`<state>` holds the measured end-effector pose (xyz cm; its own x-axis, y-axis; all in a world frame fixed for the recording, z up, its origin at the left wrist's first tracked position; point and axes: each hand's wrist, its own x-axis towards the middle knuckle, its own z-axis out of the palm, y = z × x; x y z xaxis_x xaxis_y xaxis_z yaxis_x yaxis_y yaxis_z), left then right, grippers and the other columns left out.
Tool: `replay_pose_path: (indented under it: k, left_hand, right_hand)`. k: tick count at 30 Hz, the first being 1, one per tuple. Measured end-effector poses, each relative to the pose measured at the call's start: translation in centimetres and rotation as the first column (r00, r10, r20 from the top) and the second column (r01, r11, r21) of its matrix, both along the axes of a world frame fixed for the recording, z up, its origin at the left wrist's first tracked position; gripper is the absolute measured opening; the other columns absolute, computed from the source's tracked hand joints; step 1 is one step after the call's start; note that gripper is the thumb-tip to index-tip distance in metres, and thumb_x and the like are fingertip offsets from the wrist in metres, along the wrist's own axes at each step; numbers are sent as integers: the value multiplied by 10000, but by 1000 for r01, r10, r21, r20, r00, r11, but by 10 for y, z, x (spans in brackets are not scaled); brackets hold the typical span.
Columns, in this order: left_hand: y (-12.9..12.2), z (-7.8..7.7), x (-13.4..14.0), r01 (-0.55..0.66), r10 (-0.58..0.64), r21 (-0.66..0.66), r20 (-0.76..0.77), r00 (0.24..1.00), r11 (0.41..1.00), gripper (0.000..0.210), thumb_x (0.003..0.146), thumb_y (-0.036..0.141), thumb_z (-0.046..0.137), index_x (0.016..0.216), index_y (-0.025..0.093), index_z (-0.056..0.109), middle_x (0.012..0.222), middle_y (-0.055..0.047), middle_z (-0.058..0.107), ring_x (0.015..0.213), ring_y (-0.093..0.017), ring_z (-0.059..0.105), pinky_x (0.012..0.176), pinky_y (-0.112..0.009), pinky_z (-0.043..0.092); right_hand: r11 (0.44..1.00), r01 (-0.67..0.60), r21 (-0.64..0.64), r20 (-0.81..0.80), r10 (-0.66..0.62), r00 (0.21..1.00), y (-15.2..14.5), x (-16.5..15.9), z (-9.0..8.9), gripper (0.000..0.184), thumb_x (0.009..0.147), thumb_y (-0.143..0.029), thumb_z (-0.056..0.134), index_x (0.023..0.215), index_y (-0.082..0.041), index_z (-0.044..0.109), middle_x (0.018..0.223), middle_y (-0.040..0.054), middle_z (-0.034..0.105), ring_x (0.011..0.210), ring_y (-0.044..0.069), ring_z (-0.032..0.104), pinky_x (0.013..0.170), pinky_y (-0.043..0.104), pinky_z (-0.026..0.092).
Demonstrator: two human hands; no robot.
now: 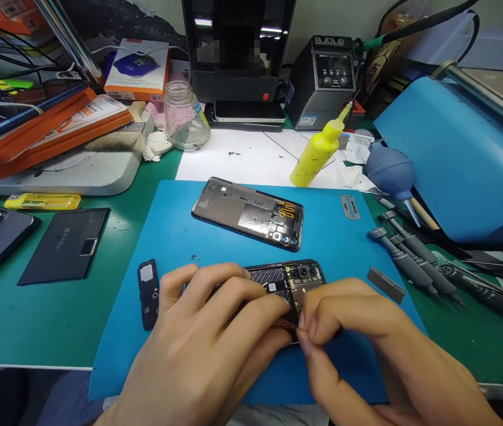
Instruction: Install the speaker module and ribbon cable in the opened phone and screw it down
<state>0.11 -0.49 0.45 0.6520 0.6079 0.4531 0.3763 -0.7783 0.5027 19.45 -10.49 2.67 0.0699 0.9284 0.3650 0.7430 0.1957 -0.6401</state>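
An opened smartphone [273, 279] lies on the blue mat, its camera module and circuit board showing at the right end. My left hand [216, 331] covers much of the phone, fingers curled over it and thumb at the near edge. A thin reddish-brown strip [284, 324] shows by the left fingertips. At the phone's near right edge, my right hand [349, 325] pinches with thumb and index finger; what sits between them is too small to make out. Left of the phone is a black speaker module [148, 293]. The removed back cover [249, 213] rests inside up beyond the phone.
Tiny screws [194, 257] lie on the mat [167, 219]. A razor blade [350, 207], a grey metal bar [386, 284], screwdrivers [406, 266] and a blower bulb [390, 170] are on the right. A yellow bottle [318, 154] and glass jar [184, 118] stand behind; a black battery [65, 245] lies left.
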Motion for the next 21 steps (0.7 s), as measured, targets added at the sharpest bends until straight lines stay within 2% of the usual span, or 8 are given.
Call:
replay_pose_path:
  k: [5, 9, 11, 13, 15, 18, 21]
  left_hand:
    - [3, 7, 1, 28, -27, 72, -10, 1000, 997, 228, 1221, 344, 648, 1061, 320, 809, 1032, 146, 888, 1018, -137, 766, 959, -337, 419]
    - [4, 6, -3, 63, -61, 95, -27, 998, 993, 209, 1215, 314, 656, 1099, 321, 830, 1050, 124, 891, 1010, -133, 763, 952, -343, 432]
    - [3, 4, -5, 97, -92, 83, -60, 994, 992, 179, 1211, 319, 665, 1151, 333, 833, 1058, 111, 881, 1016, -138, 750, 960, -342, 426]
    - [1, 0, -6, 86, -81, 59, -71, 994, 995, 202, 1223, 340, 640, 1162, 354, 833, 1045, 103, 865, 1026, -149, 736, 983, -341, 418]
    - [-2, -3, -7, 47, -45, 42, -54, 998, 998, 223, 1232, 369, 620, 1158, 368, 830, 1045, 97, 858, 1050, -159, 731, 1014, -341, 417]
    - [-4, -6, -7, 37, -34, 52, -53, 998, 998, 179, 1219, 404, 648, 1182, 375, 821, 1073, 95, 863, 1073, -161, 732, 1029, -341, 420]
    - [-2, -7, -6, 40, -37, 47, -70, 997, 998, 153, 1211, 408, 665, 1185, 381, 813, 1067, 100, 860, 1058, -155, 730, 1025, -348, 418]
  right_hand:
    - [993, 117, -24, 80, -114, 990, -6, 4, -5, 219, 1053, -131, 676, 1168, -311, 625, 1010, -54, 766, 863, 82, 780, 858, 104, 618]
    - [993, 83, -80, 54, -78, 995, -8, 9, -4, 213, 1078, -151, 677, 1208, -316, 640, 1043, -40, 787, 857, 110, 786, 815, 146, 641]
    - [996, 73, -54, 61, -70, 996, -8, 14, -5, 192, 1091, -165, 683, 1211, -314, 663, 1065, -35, 800, 927, 115, 804, 847, 156, 649]
    - [999, 51, -11, 115, -50, 992, -9, 21, -7, 164, 1099, -206, 711, 1225, -311, 696, 1097, -38, 821, 1005, 113, 819, 913, 165, 653]
    - [1000, -1, 8, 206, -1, 978, -11, 29, -10, 136, 1111, -250, 726, 1236, -305, 727, 1103, -44, 838, 1001, 103, 829, 948, 171, 650]
    - [996, -90, 14, 352, 79, 933, -14, 38, -13, 134, 1152, -270, 684, 1253, -295, 769, 1073, -45, 851, 904, 88, 821, 886, 181, 639]
    - [994, -106, 13, 392, 93, 915, -17, 38, -13, 208, 1198, -253, 594, 1240, -296, 794, 1080, -34, 857, 904, 88, 803, 851, 221, 613]
